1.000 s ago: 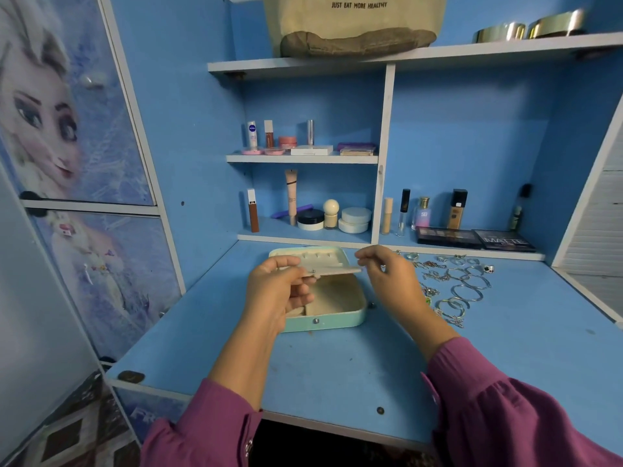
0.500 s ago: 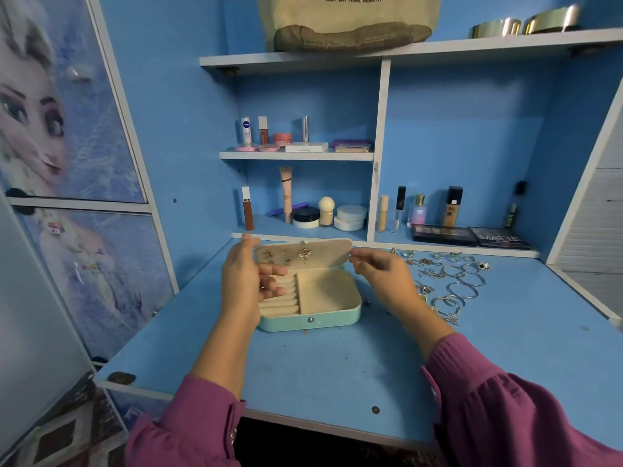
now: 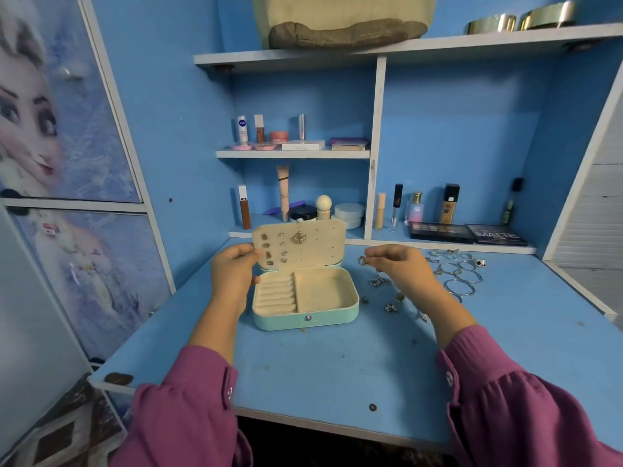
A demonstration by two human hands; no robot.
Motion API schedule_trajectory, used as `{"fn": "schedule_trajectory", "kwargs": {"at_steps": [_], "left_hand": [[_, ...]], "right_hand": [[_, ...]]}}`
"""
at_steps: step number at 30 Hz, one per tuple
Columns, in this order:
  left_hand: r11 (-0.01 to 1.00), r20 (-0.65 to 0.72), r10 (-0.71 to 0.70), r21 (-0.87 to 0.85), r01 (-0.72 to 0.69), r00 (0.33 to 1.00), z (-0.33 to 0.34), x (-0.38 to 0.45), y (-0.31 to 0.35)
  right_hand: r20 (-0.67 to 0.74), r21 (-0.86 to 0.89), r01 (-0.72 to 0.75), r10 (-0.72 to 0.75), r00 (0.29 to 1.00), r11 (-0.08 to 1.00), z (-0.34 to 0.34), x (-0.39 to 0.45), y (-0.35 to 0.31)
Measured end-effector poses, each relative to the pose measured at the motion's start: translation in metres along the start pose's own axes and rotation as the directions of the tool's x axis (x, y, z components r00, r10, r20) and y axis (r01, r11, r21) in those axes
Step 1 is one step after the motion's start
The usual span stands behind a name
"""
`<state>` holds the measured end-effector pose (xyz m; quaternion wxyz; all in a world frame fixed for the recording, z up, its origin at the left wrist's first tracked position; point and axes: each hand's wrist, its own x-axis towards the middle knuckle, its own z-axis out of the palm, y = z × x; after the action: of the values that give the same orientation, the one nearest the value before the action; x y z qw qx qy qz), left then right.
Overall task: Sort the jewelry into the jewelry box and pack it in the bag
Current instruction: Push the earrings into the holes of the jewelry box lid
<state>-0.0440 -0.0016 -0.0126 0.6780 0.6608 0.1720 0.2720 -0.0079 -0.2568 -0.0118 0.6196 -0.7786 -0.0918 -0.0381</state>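
Open box (image 3: 305, 298) sits mid-counter (image 3: 337, 365) w/ L hand (image 3: 232, 271) fingers pinching the left edge of its raised earring panel (image 3: 300, 246), R hand (image 3: 401, 264) fingers clamped on a small ring (image 3: 361, 260) beside the box, loose jewelry (image 3: 455, 274) to the right, bag (image 3: 344, 18) on top shelf.

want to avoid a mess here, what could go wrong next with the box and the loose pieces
The left hand alone holds the earring panel up; released, it may drop over the jewelry box. The small piece pinched in the right hand could slip. Rings beside the box could get knocked by the sleeve.
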Motion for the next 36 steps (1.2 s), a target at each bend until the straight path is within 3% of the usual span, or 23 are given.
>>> {"fn": "schedule_trajectory", "kwargs": {"at_steps": [12, 20, 31, 36], "left_hand": [[0.999, 0.033, 0.050, -0.007, -0.050, 0.998, 0.002, 0.006, -0.017], [0.998, 0.043, 0.061, 0.004, -0.061, 0.997, 0.001, 0.009, -0.021], [0.999, 0.046, 0.048, -0.004, -0.048, 0.998, 0.001, 0.010, -0.021], [0.999, 0.044, 0.046, -0.002, -0.046, 0.998, 0.002, 0.009, -0.020]], "right_hand": [[0.158, -0.442, -0.055, 0.138, 0.978, 0.895, -0.035, -0.008, -0.003], [0.289, -0.648, 0.029, 0.211, 0.934, 0.761, -0.035, -0.014, -0.011], [0.226, -0.768, 0.075, 0.159, 0.961, 0.636, -0.020, -0.010, -0.006], [0.224, -0.734, 0.103, 0.096, 0.970, 0.672, -0.022, -0.008, -0.006]]}}
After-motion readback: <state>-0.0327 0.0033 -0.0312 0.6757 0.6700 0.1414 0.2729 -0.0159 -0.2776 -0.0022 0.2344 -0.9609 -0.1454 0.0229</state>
